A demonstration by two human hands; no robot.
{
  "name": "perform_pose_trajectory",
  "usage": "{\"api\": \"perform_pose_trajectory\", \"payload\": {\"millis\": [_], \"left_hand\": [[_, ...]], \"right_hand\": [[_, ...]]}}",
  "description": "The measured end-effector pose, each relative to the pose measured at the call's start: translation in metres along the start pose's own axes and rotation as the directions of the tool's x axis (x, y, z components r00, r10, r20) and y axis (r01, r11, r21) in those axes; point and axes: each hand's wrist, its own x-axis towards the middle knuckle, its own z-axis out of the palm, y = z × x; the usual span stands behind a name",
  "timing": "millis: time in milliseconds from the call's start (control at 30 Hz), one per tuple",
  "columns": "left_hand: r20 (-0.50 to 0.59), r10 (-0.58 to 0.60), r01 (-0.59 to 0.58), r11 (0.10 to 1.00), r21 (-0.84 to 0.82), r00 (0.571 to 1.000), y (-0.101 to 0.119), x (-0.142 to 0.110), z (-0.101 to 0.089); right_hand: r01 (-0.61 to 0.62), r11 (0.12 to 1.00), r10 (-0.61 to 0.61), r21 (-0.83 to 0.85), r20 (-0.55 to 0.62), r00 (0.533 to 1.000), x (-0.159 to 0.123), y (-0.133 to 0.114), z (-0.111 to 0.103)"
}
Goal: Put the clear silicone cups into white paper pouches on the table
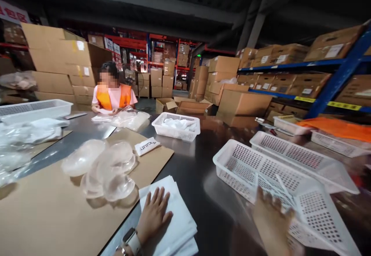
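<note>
My left hand (153, 213) is pressing flat, fingers spread, on white folded sheets (174, 225) — my right hand (271, 217) is gripping a white perforated basket (315, 209); a nearby card (147, 146) is reading "beauty".

Stack of flat white folded sheets (174, 217) lies at cardboard's edge, nr table front; white perforated plastic basket (315, 213), tilted, blurred, overlaps another white perforated basket (246, 167) sitting flat, empty, centre-right.

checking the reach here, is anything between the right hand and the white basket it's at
Nothing visible. The right hand is blurred but already at the near rim of the white basket, with only bare dark tabletop around it. The left hand lies flat on a stack of white sheets, apart from the basket.
</note>
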Motion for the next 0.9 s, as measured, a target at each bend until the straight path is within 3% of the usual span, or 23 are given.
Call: {"api": "perform_pose_trajectory", "payload": {"millis": [100, 200, 333, 500, 633, 733, 800, 833, 900], "left_hand": [[0.085, -0.022, 0.025, 0.999, -0.042, 0.996, 0.001, 0.002, -0.003], [0.215, -0.065, 0.086, 0.992, -0.091, 0.974, 0.003, 0.005, -0.011], [0.301, -0.083, 0.125, 0.985, -0.121, 0.950, 0.004, 0.010, -0.019], [0.232, -0.074, 0.092, 0.993, -0.071, 0.970, 0.002, 0.010, -0.025], [0.343, -0.112, 0.151, 0.985, -0.089, 0.933, 0.001, 0.002, -0.022], [0.360, -0.080, 0.128, 0.985, -0.112, 0.929, 0.000, -0.005, -0.016], [0.353, -0.068, 0.110, 0.989, -0.099, 0.933, -0.001, -0.008, -0.013], [0.353, -0.068, 0.106, 0.990, -0.090, 0.933, -0.002, -0.008, -0.012], [0.381, -0.067, 0.104, 0.992, -0.078, 0.922, -0.004, -0.006, -0.013]], "right_hand": [[0.093, 0.992, -0.096, -0.082, -0.030, 0.995, -0.019, 0.044, 0.013], [0.157, 0.981, -0.164, -0.112, -0.058, 0.985, -0.037, 0.058, 0.008], [0.127, 0.983, -0.128, -0.130, 0.003, 0.992, -0.059, 0.059, -0.014], [0.044, 0.985, -0.035, -0.165, 0.060, 0.998, -0.083, 0.058, -0.040], [-0.012, 0.995, 0.020, -0.095, 0.079, 0.997, -0.096, 0.051, -0.044], [-0.094, 0.992, 0.089, 0.081, 0.068, 0.994, -0.101, 0.043, -0.039], [-0.095, 0.927, 0.092, 0.362, 0.026, 0.995, -0.098, 0.039, -0.044], [-0.063, 0.839, 0.079, 0.540, -0.006, 0.997, -0.095, 0.039, -0.052], [0.063, 0.512, 0.050, 0.857, -0.103, 0.993, -0.088, 0.041, -0.081]]}}
